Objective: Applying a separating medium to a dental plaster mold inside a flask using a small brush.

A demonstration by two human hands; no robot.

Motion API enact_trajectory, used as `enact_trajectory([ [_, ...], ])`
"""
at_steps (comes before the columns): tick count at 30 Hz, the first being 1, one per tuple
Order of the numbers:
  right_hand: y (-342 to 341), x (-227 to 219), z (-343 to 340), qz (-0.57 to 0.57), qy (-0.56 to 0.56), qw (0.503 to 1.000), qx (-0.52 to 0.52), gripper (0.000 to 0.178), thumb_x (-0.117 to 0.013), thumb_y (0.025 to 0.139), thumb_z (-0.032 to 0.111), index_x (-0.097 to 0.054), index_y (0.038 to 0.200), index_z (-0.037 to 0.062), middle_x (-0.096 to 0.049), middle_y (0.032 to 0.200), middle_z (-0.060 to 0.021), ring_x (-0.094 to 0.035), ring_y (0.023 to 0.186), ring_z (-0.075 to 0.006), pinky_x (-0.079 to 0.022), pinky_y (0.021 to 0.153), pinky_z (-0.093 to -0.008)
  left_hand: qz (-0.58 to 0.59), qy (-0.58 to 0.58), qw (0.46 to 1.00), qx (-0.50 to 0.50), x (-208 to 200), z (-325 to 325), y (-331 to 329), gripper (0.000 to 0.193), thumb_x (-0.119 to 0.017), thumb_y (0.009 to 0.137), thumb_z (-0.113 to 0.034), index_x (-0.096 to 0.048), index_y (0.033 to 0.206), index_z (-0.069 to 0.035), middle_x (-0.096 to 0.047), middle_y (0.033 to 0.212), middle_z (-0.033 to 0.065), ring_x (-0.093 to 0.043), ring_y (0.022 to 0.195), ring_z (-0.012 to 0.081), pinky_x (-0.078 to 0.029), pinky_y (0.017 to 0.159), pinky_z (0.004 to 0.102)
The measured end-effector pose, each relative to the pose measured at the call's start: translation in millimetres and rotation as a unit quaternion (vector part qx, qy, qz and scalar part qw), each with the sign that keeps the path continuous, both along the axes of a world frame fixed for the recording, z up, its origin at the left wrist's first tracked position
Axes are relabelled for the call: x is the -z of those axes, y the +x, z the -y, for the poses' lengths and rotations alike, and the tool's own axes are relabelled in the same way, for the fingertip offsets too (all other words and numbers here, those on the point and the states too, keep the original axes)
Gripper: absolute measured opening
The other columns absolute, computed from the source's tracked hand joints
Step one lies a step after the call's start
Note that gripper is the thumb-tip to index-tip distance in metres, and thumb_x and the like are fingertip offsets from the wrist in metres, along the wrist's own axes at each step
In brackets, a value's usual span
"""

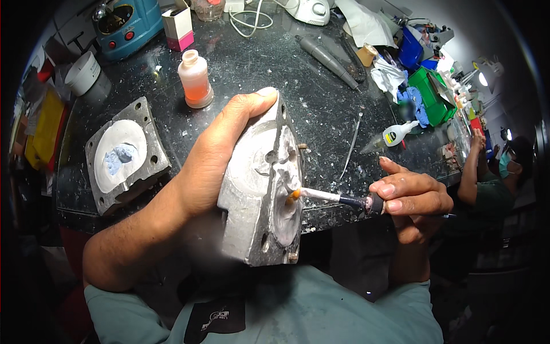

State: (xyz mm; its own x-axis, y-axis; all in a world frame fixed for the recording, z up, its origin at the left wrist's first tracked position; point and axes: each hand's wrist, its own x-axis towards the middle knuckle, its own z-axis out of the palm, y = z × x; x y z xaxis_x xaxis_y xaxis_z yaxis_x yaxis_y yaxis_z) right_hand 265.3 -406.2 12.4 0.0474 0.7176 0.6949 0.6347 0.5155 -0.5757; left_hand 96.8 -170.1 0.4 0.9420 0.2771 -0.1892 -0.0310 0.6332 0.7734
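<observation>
My left hand (pixel 209 146) grips a grey metal dental flask half (pixel 238 232), tilted up on its side. White plaster (pixel 285 223) with a hollowed relief fills its face, which is turned to the right. Between the fingertips and thumb of my right hand (pixel 417 200) is a small brush (pixel 323 196) with a pale ferrule and dark handle. A round ridged cap-like part surrounds the handle at my fingers. The orange-tinted bristles touch the plaster. A second flask half (pixel 154 135) lies on the bench to the left, its plaster holding a pale blue lump (pixel 119 159).
An uncapped bottle of orange liquid (pixel 195 80) stands beyond my left hand. A grey handpiece (pixel 329 62), a thin metal tool (pixel 351 146) and a small squeeze bottle (pixel 395 136) lie to the right. A teal machine (pixel 129 28) stands far left. A masked person (pixel 492 183) sits at right.
</observation>
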Motion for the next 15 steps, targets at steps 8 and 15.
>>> enact_trajectory([
  [8,-0.6,-0.8,5.6,-0.011,0.000,0.999,-0.030,0.049,-0.068,0.092,0.046,-0.071,0.104,-0.0016,-0.073,0.103,-0.0231,-0.074,0.097,-0.0326,-0.047,0.105,-0.0551,-0.002,0.012,1.000,-0.012,-1.8,2.7,-1.4,0.051,-0.050,0.101,-0.045,-0.062,0.117,0.002,-0.070,0.103,0.0141,-0.071,0.089,0.0187,-0.059,0.083,0.0337],
  [15,-2.3,5.3,3.4,-0.110,0.008,0.993,0.051,0.026,-0.065,0.077,-0.011,-0.070,0.100,0.0003,-0.072,0.099,-0.0232,-0.074,0.094,-0.0317,-0.048,0.106,-0.0539,0.025,0.004,1.000,0.014,0.4,-0.8,-0.8,0.051,-0.049,0.101,-0.044,-0.061,0.118,0.003,-0.069,0.103,0.0146,-0.070,0.089,0.0187,-0.059,0.083,0.0342],
])
